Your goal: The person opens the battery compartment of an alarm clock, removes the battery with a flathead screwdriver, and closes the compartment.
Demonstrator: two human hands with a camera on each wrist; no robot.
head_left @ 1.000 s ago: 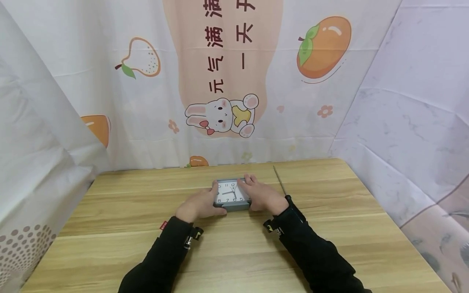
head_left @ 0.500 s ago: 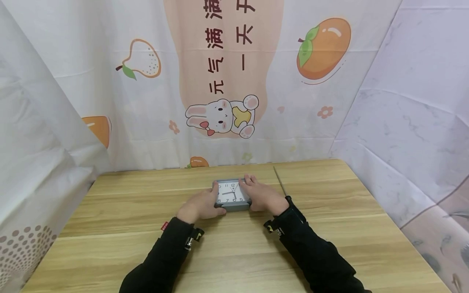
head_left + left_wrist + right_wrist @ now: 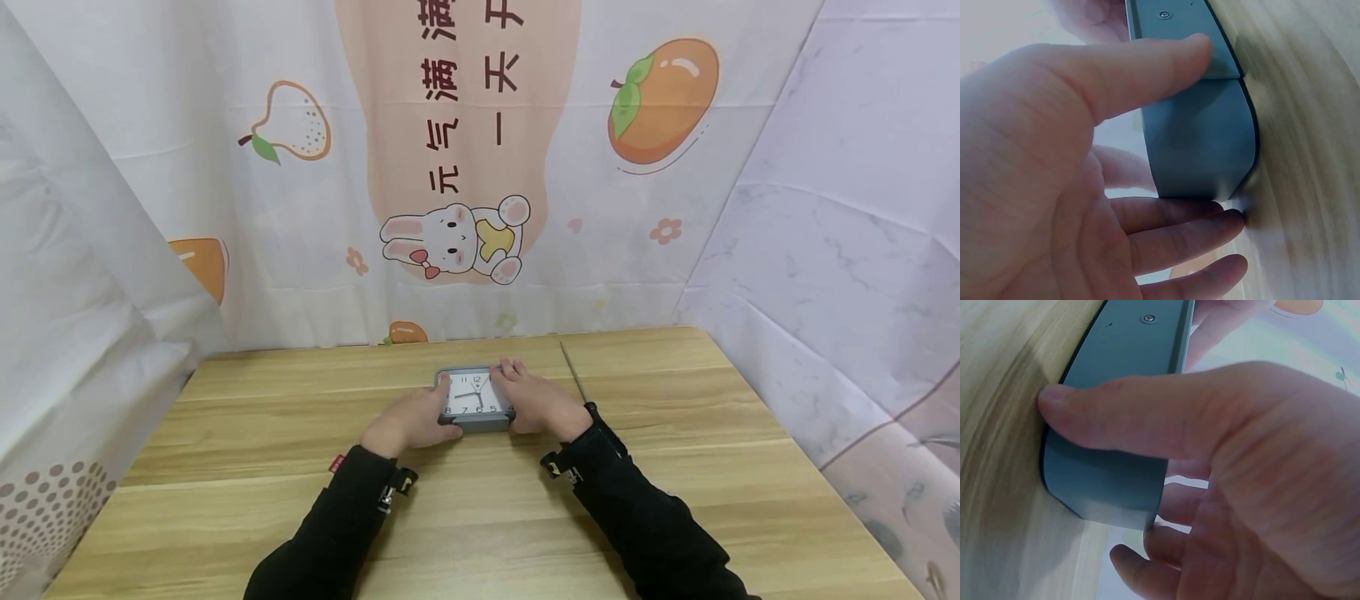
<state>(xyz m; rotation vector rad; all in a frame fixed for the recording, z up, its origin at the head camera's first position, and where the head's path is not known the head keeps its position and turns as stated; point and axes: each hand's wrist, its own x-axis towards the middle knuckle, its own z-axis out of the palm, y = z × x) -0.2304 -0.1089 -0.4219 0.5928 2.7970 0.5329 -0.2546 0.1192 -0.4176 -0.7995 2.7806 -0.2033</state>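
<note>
A square grey clock (image 3: 477, 398) with a white face lies face up on the wooden table, toward its far side. My left hand (image 3: 411, 419) grips its left side. One finger reaches over the face's left edge, and in the left wrist view the thumb (image 3: 1166, 69) lies along the near side. From the right, my right hand (image 3: 540, 402) holds the opposite side; its thumb (image 3: 1104, 415) presses the near side in the right wrist view. A small screw (image 3: 1148, 319) shows in that side. Just beyond the right wrist lies a screwdriver (image 3: 573, 368), its handle partly hidden by the wrist.
The wooden table (image 3: 480, 517) extends toward me and to both sides. Behind it hangs a printed curtain (image 3: 300, 250), close to the far edge. White cloth (image 3: 90, 275) on the left and marbled cloth (image 3: 840, 250) on the right flank the table.
A finger of my left hand has shifted slightly inward over the clock's left edge. The clock, my right hand and the screwdriver stay in place.
</note>
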